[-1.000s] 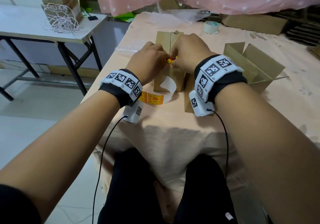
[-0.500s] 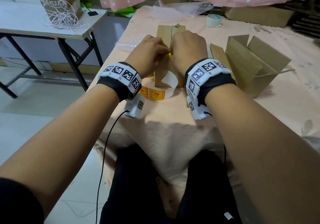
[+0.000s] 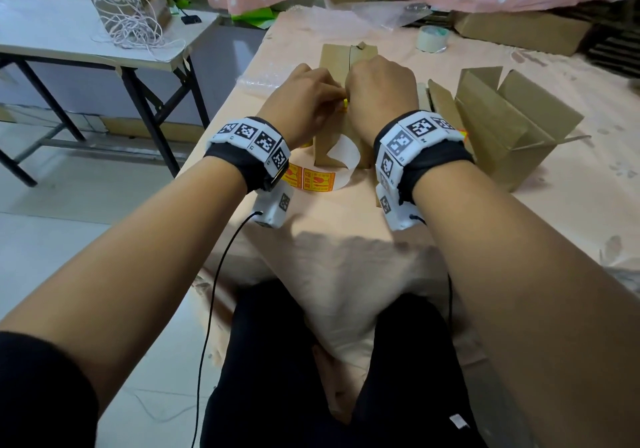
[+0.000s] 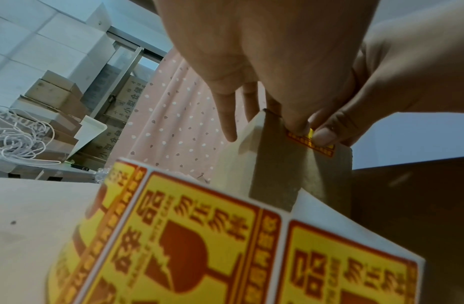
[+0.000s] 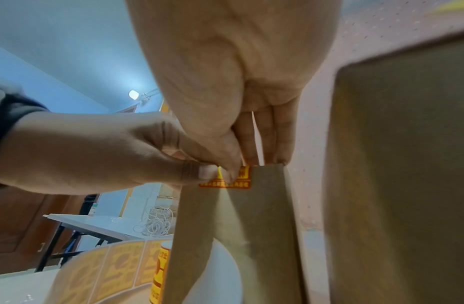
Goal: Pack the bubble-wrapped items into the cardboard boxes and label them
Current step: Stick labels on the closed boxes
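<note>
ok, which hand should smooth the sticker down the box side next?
Probably right: the right hand is over the box, thumb on the sticker; the left hand only pinches its edge.

Both wrists carry black bands [image 3: 249, 161] ringed with white square-coded marker tiles [image 3: 412, 135]. White camera units [image 3: 273, 206] hang beneath, black cables [image 3: 214, 284] trailing. Dark trousers [image 3: 277, 378], dark sleeve [image 3: 41, 392].

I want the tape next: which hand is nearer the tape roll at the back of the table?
Right. The right hand is nearer the tape roll; the left hand is farther over, across the tall box.
</note>
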### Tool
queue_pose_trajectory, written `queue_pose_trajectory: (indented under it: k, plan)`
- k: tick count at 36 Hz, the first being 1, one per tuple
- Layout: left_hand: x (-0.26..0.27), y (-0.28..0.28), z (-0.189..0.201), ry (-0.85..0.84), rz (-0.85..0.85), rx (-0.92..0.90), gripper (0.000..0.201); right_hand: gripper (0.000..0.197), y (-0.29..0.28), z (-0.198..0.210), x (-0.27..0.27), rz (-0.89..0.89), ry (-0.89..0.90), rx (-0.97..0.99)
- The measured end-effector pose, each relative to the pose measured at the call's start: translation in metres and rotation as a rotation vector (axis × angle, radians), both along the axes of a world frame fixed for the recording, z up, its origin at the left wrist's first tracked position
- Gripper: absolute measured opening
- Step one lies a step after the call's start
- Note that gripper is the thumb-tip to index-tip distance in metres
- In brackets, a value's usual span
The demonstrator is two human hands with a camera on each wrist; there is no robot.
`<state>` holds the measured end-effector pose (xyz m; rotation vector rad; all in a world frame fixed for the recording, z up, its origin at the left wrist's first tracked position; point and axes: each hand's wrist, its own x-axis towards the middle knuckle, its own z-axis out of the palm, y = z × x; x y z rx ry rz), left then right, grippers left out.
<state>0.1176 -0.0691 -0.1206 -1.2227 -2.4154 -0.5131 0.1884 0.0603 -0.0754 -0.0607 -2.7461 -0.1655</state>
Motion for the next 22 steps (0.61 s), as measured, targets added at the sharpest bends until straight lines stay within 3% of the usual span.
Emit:
queue_pose_trajectory:
  k: [10,16,22]
  plan:
    - [0.009,0.003,0.005,-0.047,0.105,-0.044,0.015,0.027,-0.025,-0.012,0.011,-0.033,0.059,0.003]
    - [0.008,0.006,0.012,-0.028,0.125,-0.116,0.022,0.025,-0.029,-0.016,0.023,-0.033,0.062,-0.119]
    - [0.004,0.005,0.009,-0.011,0.084,-0.142,0.037,0.017,-0.039,-0.024,0.039,0.063,-0.042,-0.233]
